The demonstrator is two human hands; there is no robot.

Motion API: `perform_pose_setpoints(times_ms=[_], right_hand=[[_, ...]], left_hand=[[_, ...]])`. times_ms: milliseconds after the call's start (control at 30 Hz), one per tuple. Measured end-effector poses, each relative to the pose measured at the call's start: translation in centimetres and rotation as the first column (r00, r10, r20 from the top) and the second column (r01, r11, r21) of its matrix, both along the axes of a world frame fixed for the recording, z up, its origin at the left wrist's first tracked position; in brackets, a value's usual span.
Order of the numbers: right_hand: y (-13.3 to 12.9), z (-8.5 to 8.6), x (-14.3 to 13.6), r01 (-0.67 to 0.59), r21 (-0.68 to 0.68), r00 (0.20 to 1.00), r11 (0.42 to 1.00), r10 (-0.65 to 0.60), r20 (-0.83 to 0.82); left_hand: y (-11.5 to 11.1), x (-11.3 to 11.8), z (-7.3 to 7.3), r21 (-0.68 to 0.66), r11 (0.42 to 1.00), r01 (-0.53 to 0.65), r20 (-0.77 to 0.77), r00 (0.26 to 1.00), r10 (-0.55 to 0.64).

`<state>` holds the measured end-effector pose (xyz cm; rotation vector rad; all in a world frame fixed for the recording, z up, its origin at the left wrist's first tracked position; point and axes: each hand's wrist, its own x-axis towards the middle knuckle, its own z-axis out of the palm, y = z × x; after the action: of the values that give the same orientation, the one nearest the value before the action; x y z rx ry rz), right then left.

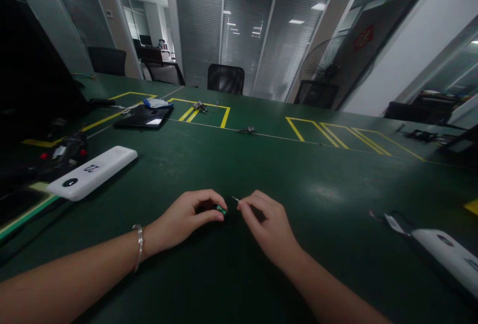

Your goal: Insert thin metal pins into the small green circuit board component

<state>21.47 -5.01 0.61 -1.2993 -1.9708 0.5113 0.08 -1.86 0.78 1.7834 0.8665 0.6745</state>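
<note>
Between the thumb and fingers of my left hand (197,212) is a small green circuit board (221,209), partly covered by the fingertips. My right hand (267,219) pinches a thin, light-coloured pin-like piece (235,199), whose tip points up and left toward the board. A small gap separates the piece from the board. Both hands are just above the dark green table (179,164). What kind of pin it is, I cannot make out at this size.
A white device marked 22 (95,172) lies at left, near a dark tool (69,152). Another white device (448,252) with a cable is at right. Farther back are a black tablet-like object (144,116), metal connectors (200,107) and a small metal part (248,129).
</note>
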Motion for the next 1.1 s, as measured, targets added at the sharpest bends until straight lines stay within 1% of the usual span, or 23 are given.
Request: perform_pose_setpoints(times_ms=[100,200,300,400,467,533,600,633,667,733,800,900,1000,1100], right_hand=[[0.0,0.0,0.0,-0.003,-0.005,1.0,1.0,0.003,-0.006],[0.0,-0.1,0.0,-0.001,0.002,1.0,1.0,0.001,-0.015],[0.0,-0.2,0.0,-0.002,0.011,1.0,1.0,0.003,-0.02],[0.0,-0.3,-0.1,0.002,0.01,1.0,1.0,-0.002,-0.005],[0.0,-0.3,-0.1,0.005,0.013,1.0,1.0,-0.005,0.006],[0.0,-0.2,0.0,-0.005,0.011,1.0,1.0,0.004,0.016],[-0.1,0.0,0.1,-0.027,-0.001,0.999,1.0,0.027,0.033],[-0.1,0.1,0.1,-0.048,-0.012,0.998,0.999,0.049,0.049],[-0.2,0.3,0.2,-0.078,-0.027,0.994,0.997,0.08,0.072],[-0.4,0.7,0.3,-0.147,-0.057,0.979,0.988,0.153,0.137],[-0.6,1.0,0.3,-0.209,-0.083,0.951,0.974,0.223,0.215],[-0.8,1.2,0.2,-0.248,-0.087,0.918,0.965,0.263,0.297],[-0.9,1.1,0.1,-0.251,-0.082,0.902,0.965,0.263,0.342],[-0.8,1.0,-0.1,-0.244,-0.089,0.891,0.966,0.26,0.372]], left_hand=[[0.2,-0.2,0.1,0.112,0.991,0.079,-0.107,0.992,-0.067],[0.1,0.0,0.4,0.219,0.956,0.193,-0.214,0.966,-0.146],[-0.3,0.4,0.5,0.3,0.923,0.241,-0.297,0.943,-0.149],[-0.6,0.7,0.3,0.335,0.909,0.246,-0.346,0.93,-0.124],[-0.6,0.6,0.0,0.345,0.908,0.238,-0.351,0.93,-0.11],[-0.5,0.5,-0.2,0.368,0.912,0.182,-0.328,0.943,-0.056],[-0.3,0.3,-0.2,0.4,0.913,0.083,-0.299,0.953,0.045],[-0.3,0.1,0.0,0.41,0.911,0.039,-0.302,0.949,0.095],[-0.3,0.0,0.1,0.416,0.909,0.029,-0.322,0.94,0.117],[-0.3,-0.2,0.4,0.416,0.907,0.058,-0.37,0.922,0.11],[-0.4,-0.2,0.5,0.406,0.906,0.122,-0.411,0.91,0.062],[-0.5,-0.2,0.4,0.4,0.9,0.176,-0.433,0.901,0.016],[-0.6,-0.1,0.1,0.414,0.895,0.169,-0.416,0.909,0.021],[-0.6,-0.2,0.0,0.393,0.911,0.126,-0.394,0.918,0.043]])
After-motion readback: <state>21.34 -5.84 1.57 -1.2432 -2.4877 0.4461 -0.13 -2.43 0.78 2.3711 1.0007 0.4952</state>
